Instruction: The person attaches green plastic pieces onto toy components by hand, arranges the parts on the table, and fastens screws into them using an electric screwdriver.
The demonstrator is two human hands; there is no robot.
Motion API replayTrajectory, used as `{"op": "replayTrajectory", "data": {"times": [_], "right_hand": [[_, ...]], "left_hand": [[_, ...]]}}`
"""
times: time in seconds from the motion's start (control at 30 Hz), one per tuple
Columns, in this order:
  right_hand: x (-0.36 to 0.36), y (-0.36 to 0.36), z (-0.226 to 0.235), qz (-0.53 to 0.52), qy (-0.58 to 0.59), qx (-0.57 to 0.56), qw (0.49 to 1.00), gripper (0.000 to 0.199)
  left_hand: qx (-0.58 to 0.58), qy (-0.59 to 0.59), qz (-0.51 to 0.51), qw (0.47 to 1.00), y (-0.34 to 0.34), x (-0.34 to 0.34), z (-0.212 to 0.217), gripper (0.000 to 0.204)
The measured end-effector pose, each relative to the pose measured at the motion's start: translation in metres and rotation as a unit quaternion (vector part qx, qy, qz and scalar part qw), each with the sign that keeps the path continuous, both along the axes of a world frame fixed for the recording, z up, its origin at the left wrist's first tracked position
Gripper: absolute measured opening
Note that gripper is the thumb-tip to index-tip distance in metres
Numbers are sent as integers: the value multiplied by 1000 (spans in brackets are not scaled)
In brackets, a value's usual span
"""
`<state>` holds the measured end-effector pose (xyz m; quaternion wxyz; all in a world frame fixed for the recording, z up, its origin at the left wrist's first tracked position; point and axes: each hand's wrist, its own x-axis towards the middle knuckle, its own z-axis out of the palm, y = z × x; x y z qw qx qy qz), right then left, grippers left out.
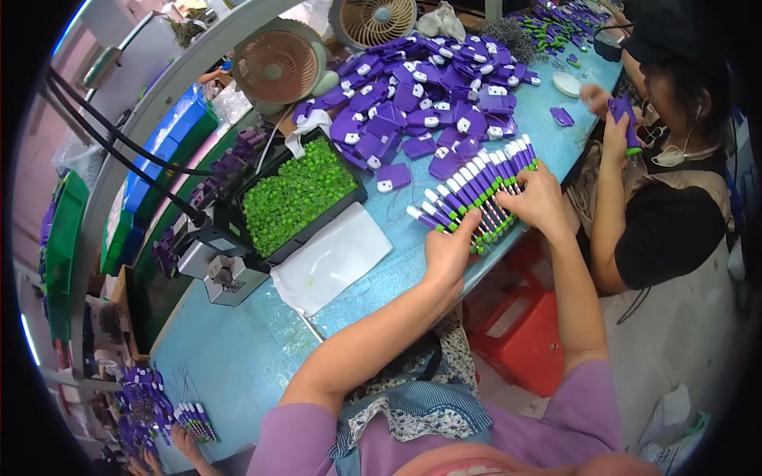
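From the head view, I see a row of purple, white and green sticks (470, 187) at the near edge of the blue table (218, 357), between the two hands. The left hand (447, 258) grips its left end, fingers mostly hidden; the right hand (537, 202) holds its right end. Purple plates (419, 95) lie heaped beyond.

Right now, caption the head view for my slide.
Left hand and right hand hold a row of purple sticks near heaped purple parts.
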<state>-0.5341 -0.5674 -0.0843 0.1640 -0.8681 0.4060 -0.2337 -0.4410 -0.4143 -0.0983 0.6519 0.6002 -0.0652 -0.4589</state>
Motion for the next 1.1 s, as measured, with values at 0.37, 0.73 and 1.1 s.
{"op": "replayTrajectory", "data": {"times": [0.37,0.73,1.1], "right_hand": [[17,9,-5,-69,-63,-8,996,41],[14,58,8,-93,-187,2,978,36],[63,221,78,55,-284,30,957,30]], "left_hand": [[-108,-63,147,981,-38,5,-4,40],[-145,-136,147,969,-2,-2,4,68],[-231,-261,260,901,193,11,80,62]]}}
